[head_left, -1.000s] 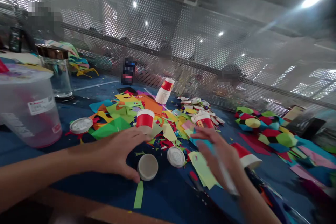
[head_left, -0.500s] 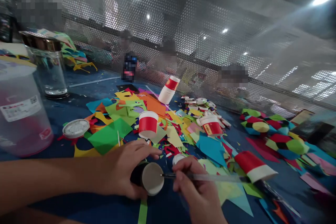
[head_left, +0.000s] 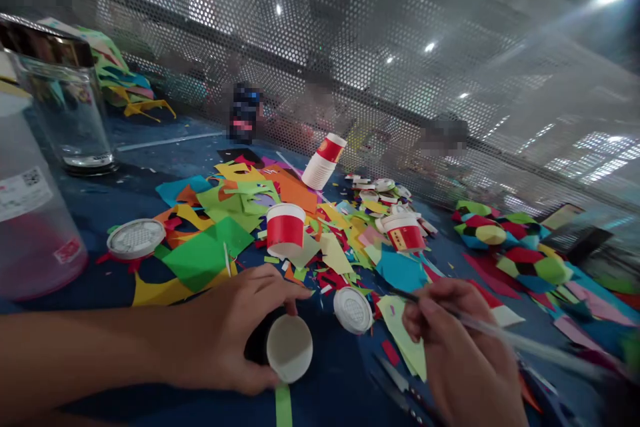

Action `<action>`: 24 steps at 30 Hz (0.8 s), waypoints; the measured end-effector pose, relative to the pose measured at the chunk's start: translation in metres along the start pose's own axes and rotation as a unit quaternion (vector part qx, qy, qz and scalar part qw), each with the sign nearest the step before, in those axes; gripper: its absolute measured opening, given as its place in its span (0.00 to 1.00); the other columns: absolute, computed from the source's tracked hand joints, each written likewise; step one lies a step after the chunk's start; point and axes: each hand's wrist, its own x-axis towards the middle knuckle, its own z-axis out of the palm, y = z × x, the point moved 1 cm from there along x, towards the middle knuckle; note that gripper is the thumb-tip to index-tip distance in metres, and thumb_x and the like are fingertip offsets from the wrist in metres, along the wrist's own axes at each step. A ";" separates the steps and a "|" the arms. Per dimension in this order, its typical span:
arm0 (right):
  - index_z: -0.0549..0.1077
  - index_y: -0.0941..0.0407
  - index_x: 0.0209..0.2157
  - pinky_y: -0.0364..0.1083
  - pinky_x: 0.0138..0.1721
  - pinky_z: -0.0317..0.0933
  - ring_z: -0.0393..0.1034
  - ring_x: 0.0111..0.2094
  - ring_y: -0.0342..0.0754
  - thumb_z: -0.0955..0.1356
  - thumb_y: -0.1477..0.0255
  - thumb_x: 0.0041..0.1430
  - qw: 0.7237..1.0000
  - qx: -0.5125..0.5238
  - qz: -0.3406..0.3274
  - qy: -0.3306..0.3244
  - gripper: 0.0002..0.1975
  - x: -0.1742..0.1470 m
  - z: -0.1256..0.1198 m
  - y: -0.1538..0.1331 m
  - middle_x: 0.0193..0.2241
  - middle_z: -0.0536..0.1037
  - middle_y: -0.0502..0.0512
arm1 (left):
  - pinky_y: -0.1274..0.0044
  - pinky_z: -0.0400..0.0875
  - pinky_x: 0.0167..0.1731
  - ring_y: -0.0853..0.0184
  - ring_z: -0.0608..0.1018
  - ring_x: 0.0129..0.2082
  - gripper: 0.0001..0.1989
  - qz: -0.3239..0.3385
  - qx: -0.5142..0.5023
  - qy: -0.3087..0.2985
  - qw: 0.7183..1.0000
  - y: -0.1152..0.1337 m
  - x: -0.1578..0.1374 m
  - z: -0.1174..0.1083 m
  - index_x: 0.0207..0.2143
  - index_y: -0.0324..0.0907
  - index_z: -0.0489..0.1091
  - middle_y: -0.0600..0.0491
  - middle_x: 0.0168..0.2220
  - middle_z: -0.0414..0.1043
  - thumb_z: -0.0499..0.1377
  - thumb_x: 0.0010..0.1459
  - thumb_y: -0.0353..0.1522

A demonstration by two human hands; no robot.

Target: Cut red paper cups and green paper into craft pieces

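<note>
A dark paper cup (head_left: 285,347) lies on its side on the blue table (head_left: 330,387), its pale base turned toward the camera, the left hand (head_left: 235,330) curled around its body with the thumb under the rim of the base and the forefinger laid along the top. Half a second earlier the tip of a slim pen (head_left: 500,328) was touching that base; now the right hand (head_left: 460,353), fingers pinched around the pen, has drawn back to the right, and the tip points well clear of the cup, over a pale green paper scrap (head_left: 407,340). The mark-making contact looks broken for the moment, while the cup has stayed pinned in the same spot. A white ribbed lid (head_left: 353,309) lies just beside the cup, between the two hands. Beyond, red-banded cups (head_left: 285,230) stand among bright paper offcuts (head_left: 215,250), another lid (head_left: 136,238) lies to the left, and a glass jar (head_left: 65,113) stands at the far left before a perforated metal screen (head_left: 350,33).
</note>
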 end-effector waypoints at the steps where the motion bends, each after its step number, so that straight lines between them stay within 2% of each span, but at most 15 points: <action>1: 0.70 0.54 0.26 0.39 0.18 0.58 0.65 0.18 0.42 0.74 0.70 0.47 0.998 -0.017 0.027 -0.049 0.08 0.009 -0.003 0.000 0.17 0.72 0.48 | 0.64 0.67 0.54 0.55 0.73 0.52 0.35 0.017 0.004 0.012 1.000 0.000 -0.002 0.000 0.57 0.46 0.61 0.49 0.51 0.73 0.67 0.46 0.31; 3: 0.69 0.55 0.24 0.39 0.18 0.57 0.63 0.17 0.42 0.73 0.70 0.47 0.986 -0.044 0.066 -0.144 0.09 0.024 -0.008 0.006 0.15 0.70 0.47 | 0.65 0.65 0.56 0.55 0.72 0.54 0.34 0.041 0.005 0.038 0.998 0.000 -0.002 0.001 0.57 0.46 0.61 0.49 0.53 0.71 0.66 0.47 0.31; 5: 0.68 0.55 0.24 0.40 0.19 0.56 0.62 0.17 0.41 0.73 0.70 0.47 0.980 -0.055 0.070 -0.180 0.10 0.036 -0.011 0.017 0.15 0.70 0.46 | 0.65 0.65 0.56 0.54 0.70 0.56 0.31 0.027 -0.001 0.052 0.998 0.002 0.002 0.000 0.56 0.47 0.63 0.49 0.54 0.71 0.66 0.49 0.34; 8: 0.67 0.54 0.25 0.40 0.20 0.55 0.62 0.17 0.41 0.73 0.68 0.49 0.975 -0.064 0.070 -0.201 0.11 0.043 -0.011 0.038 0.15 0.70 0.45 | 0.62 0.65 0.55 0.53 0.71 0.55 0.22 -0.044 -0.013 0.038 0.998 0.010 0.025 0.002 0.51 0.46 0.67 0.48 0.53 0.72 0.65 0.55 0.41; 9: 0.66 0.54 0.25 0.40 0.19 0.54 0.61 0.17 0.41 0.72 0.67 0.51 0.973 -0.068 0.070 -0.207 0.11 0.043 -0.010 0.043 0.15 0.70 0.45 | 0.62 0.67 0.54 0.53 0.71 0.54 0.24 -0.057 -0.021 0.016 0.998 0.014 0.036 0.003 0.52 0.45 0.67 0.48 0.53 0.71 0.65 0.55 0.42; 11: 0.65 0.54 0.25 0.39 0.18 0.50 0.58 0.15 0.40 0.71 0.65 0.53 0.970 -0.076 0.070 -0.218 0.12 0.040 -0.007 0.052 0.14 0.69 0.44 | 0.61 0.67 0.53 0.51 0.72 0.53 0.27 -0.051 -0.018 -0.024 0.998 0.020 0.059 0.009 0.52 0.43 0.67 0.45 0.52 0.71 0.68 0.52 0.41; 13: 0.64 0.53 0.25 0.39 0.17 0.47 0.56 0.14 0.39 0.70 0.63 0.54 0.967 -0.085 0.069 -0.230 0.13 0.037 -0.005 0.055 0.13 0.67 0.43 | 0.60 0.68 0.51 0.50 0.72 0.52 0.32 -0.027 -0.015 -0.040 0.999 0.023 0.080 0.017 0.52 0.41 0.67 0.44 0.50 0.72 0.71 0.47 0.42; 15: 0.63 0.53 0.25 0.39 0.17 0.47 0.55 0.14 0.39 0.70 0.64 0.54 0.964 -0.097 0.065 -0.240 0.12 0.036 -0.003 0.055 0.13 0.67 0.42 | 0.60 0.69 0.49 0.49 0.73 0.51 0.33 -0.021 -0.009 -0.045 0.999 0.021 0.094 0.026 0.52 0.41 0.67 0.43 0.49 0.72 0.72 0.46 0.40; 18: 0.63 0.53 0.24 0.40 0.18 0.49 0.56 0.16 0.40 0.69 0.68 0.52 0.959 -0.121 0.054 -0.251 0.10 0.037 -0.002 0.052 0.14 0.67 0.43 | 0.61 0.70 0.48 0.51 0.74 0.49 0.30 -0.032 -0.012 -0.061 0.998 0.014 0.103 0.036 0.53 0.41 0.66 0.43 0.48 0.72 0.70 0.48 0.36; 24: 0.63 0.52 0.22 0.42 0.20 0.52 0.57 0.18 0.43 0.67 0.72 0.48 0.950 -0.157 0.042 -0.268 0.07 0.042 -0.003 0.051 0.15 0.66 0.44 | 0.61 0.68 0.52 0.53 0.72 0.53 0.33 -0.063 -0.048 -0.071 0.994 0.004 0.104 0.040 0.56 0.44 0.63 0.46 0.53 0.71 0.69 0.48 0.37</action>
